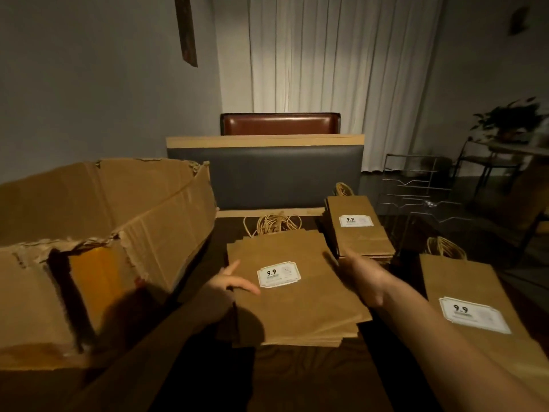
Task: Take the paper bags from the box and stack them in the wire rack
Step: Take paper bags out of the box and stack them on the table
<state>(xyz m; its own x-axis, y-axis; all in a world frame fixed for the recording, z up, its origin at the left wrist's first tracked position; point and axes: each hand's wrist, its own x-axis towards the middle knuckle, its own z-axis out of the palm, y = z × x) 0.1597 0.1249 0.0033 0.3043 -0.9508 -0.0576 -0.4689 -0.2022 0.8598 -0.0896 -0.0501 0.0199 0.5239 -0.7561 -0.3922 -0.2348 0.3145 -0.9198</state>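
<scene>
Head view: the left hand [230,282] rests on the left edge of the middle stack of paper bags [294,295], fingers straight and spread, thumb raised; this grip is open and holds nothing. The right hand [361,276] reaches forward over the right edge of the same stack, toward the near end of the far stack of paper bags [358,230]. Its fingers are blurred and turned away from the camera, so the state of this grip cannot be determined, nor whether it touches either stack.

The middle stack lies flat on the dark bench [312,379], directly in front of the person. Its top bag carries a white label [278,275] printed "9.9", and twine handles [274,224] protrude at the far end. The far stack lies flat just beyond and to the right, with the same label. A third stack of paper bags [481,316] lies at the right, near the bench edge, also labelled.

The torn cardboard box [98,233] stands open at the left of the bench, beside the middle stack. The wire rack [421,191] stands at the far right, beyond the far stack; no bags are visible in it.

A padded bench seat back [264,171] and a pale curtain [326,55] stand behind.
</scene>
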